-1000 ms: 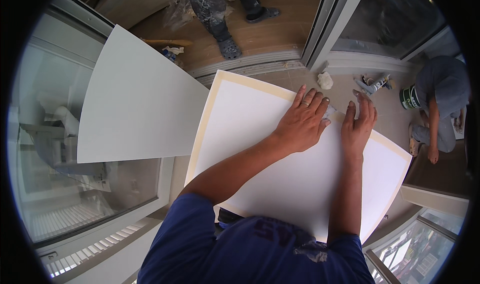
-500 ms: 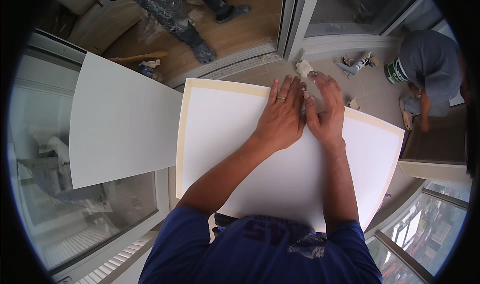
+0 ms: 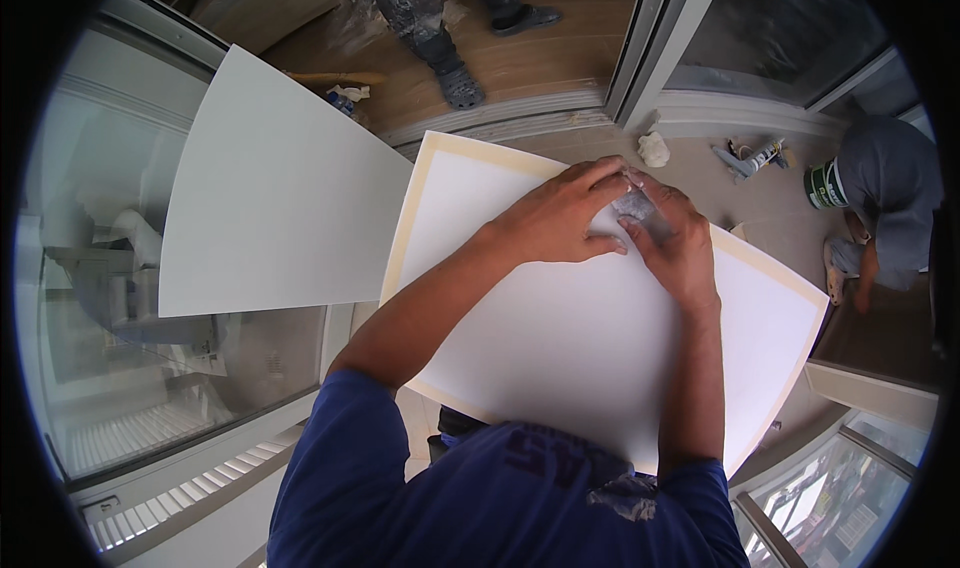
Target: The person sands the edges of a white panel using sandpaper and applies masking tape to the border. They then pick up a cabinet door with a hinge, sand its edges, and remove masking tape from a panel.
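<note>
A large white panel (image 3: 520,338) with a cream-coloured band along its edges lies in front of me, under my forearms. Near its far edge, my left hand (image 3: 572,213) and my right hand (image 3: 682,236) curl toward each other, fingertips meeting. Between them shows a small greyish, shiny, crumpled-looking thing (image 3: 632,205); its kind I cannot make out. Both thumbs bend in on the near side of it, and my fingers close round its far side. Some fingertips have whitish smears.
A plain white panel (image 3: 285,198) leans at left by a glass door. Beyond the panel lie a whitish lump (image 3: 653,149) and a caulking gun (image 3: 750,158). A green-and-white bucket (image 3: 825,185) stands beside a crouching person (image 3: 885,198). Another person's legs (image 3: 435,48) are behind the door track.
My hands have gone from lying stretched near the panel's far edge to curling together around the greyish thing. The view has shifted, so the surroundings sit differently.
</note>
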Tool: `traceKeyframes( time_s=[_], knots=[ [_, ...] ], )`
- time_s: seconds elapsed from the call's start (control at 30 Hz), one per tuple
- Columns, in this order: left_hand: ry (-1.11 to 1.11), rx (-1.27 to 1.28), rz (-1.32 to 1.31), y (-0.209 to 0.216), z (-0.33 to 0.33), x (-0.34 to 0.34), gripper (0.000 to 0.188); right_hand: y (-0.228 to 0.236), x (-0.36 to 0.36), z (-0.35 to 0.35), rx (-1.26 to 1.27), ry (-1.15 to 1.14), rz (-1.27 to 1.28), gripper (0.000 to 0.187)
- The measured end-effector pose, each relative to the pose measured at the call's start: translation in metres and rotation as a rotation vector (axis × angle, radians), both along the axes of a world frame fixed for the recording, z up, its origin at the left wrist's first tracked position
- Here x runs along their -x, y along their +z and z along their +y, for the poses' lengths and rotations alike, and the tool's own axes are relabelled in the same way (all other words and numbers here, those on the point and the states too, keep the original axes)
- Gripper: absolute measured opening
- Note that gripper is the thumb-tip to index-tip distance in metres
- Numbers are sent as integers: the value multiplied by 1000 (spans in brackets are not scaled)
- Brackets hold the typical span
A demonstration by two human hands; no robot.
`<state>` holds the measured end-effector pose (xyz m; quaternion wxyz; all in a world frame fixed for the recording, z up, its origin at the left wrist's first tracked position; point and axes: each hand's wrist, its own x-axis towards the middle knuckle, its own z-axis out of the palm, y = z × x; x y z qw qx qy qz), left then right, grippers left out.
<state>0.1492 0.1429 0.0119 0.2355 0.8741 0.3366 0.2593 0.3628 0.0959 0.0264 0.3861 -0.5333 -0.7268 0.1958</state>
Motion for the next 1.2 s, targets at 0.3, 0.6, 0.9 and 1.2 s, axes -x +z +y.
traceKeyframes(
  time_s=[0.3,0.6,0.9,1.2],
  knots=[
    [294,-125,94,-1,46,130,22,1,-4,1,-25,24,-76,37],
    [234,-178,-115,-26,30,64,15,-9,-1,9,-41,-96,-131,29],
    [589,-163,259,-32,-54,101,65,-9,30,22,-191,42,-334,33],
    [628,62,261,-24,-170,113,73,-13,168,106,-229,358,-341,34]
  ],
)
